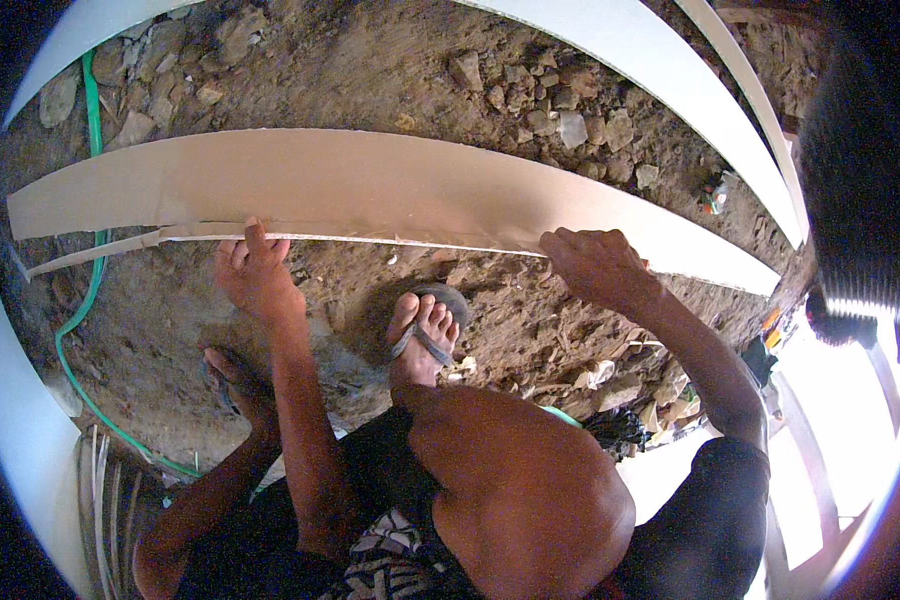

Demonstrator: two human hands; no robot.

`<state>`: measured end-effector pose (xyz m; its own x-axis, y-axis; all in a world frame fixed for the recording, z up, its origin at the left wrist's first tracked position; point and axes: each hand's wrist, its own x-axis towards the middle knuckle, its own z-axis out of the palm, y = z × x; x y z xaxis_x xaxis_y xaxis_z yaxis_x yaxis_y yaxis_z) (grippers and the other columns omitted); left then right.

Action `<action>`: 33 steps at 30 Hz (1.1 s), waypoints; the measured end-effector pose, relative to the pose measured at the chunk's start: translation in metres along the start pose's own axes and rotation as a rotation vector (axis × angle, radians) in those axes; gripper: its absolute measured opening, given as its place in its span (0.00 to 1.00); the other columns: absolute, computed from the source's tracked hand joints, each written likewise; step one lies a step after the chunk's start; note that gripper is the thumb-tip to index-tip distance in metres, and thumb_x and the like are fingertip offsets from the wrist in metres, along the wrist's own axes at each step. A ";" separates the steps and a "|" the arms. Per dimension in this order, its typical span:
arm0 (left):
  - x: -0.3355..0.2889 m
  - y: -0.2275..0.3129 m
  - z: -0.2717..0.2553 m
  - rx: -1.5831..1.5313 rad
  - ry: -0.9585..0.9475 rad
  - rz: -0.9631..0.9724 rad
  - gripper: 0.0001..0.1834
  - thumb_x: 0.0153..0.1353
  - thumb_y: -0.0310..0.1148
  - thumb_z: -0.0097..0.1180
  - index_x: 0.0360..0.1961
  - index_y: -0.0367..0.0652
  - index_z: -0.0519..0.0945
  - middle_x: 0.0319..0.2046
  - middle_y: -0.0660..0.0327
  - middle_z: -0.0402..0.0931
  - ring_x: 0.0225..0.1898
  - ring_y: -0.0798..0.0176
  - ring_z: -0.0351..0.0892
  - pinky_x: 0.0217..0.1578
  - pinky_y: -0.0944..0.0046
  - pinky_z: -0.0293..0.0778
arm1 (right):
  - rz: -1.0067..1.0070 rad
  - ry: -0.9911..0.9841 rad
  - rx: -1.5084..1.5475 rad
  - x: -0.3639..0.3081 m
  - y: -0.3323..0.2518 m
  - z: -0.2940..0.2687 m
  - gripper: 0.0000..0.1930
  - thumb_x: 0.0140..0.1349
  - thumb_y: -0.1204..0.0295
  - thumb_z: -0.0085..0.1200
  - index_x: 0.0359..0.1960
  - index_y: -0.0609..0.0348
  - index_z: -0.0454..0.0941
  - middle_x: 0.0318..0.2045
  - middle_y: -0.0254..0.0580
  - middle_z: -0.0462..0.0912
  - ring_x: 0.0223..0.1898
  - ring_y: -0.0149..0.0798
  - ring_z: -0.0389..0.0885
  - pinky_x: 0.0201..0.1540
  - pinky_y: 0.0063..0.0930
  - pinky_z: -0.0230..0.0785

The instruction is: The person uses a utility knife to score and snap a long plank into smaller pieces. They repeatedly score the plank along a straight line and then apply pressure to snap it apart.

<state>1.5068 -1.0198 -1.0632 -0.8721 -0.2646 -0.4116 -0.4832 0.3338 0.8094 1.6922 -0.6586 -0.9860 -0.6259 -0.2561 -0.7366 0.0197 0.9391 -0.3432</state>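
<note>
Our left hand pinches the near edge of the long panel, left of our right foot; our right hand is curled closed at that edge, right of the foot, its contents hidden. Such wide spacing probably steadies the panel. Beyond the foot, it looks tan, paler rightward, with a narrow strip parting at its left end.
</note>
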 end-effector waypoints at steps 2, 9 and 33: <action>0.002 -0.005 -0.001 -0.024 0.004 0.002 0.21 0.61 0.30 0.63 0.50 0.30 0.70 0.35 0.52 0.78 0.33 0.59 0.81 0.36 0.57 0.85 | 0.011 0.044 -0.013 -0.007 0.009 0.001 0.09 0.59 0.75 0.51 0.41 0.58 0.69 0.33 0.44 0.80 0.34 0.48 0.85 0.31 0.45 0.79; 0.009 -0.017 -0.009 -0.087 -0.035 -0.003 0.21 0.61 0.31 0.63 0.50 0.31 0.70 0.39 0.50 0.77 0.36 0.58 0.81 0.40 0.54 0.85 | 0.039 0.055 0.012 -0.024 0.016 0.010 0.09 0.60 0.75 0.51 0.41 0.57 0.70 0.33 0.44 0.80 0.35 0.48 0.85 0.30 0.45 0.78; 0.017 -0.024 -0.014 -0.168 -0.018 0.040 0.20 0.60 0.25 0.63 0.49 0.26 0.70 0.47 0.45 0.74 0.46 0.45 0.81 0.46 0.44 0.85 | 0.005 0.232 -0.004 -0.022 0.011 0.019 0.08 0.61 0.72 0.52 0.42 0.55 0.73 0.33 0.40 0.82 0.33 0.40 0.86 0.30 0.38 0.78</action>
<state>1.5050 -1.0449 -1.0839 -0.8925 -0.2369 -0.3839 -0.4297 0.1878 0.8832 1.7210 -0.6474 -0.9842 -0.7885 -0.1919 -0.5843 0.0206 0.9413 -0.3369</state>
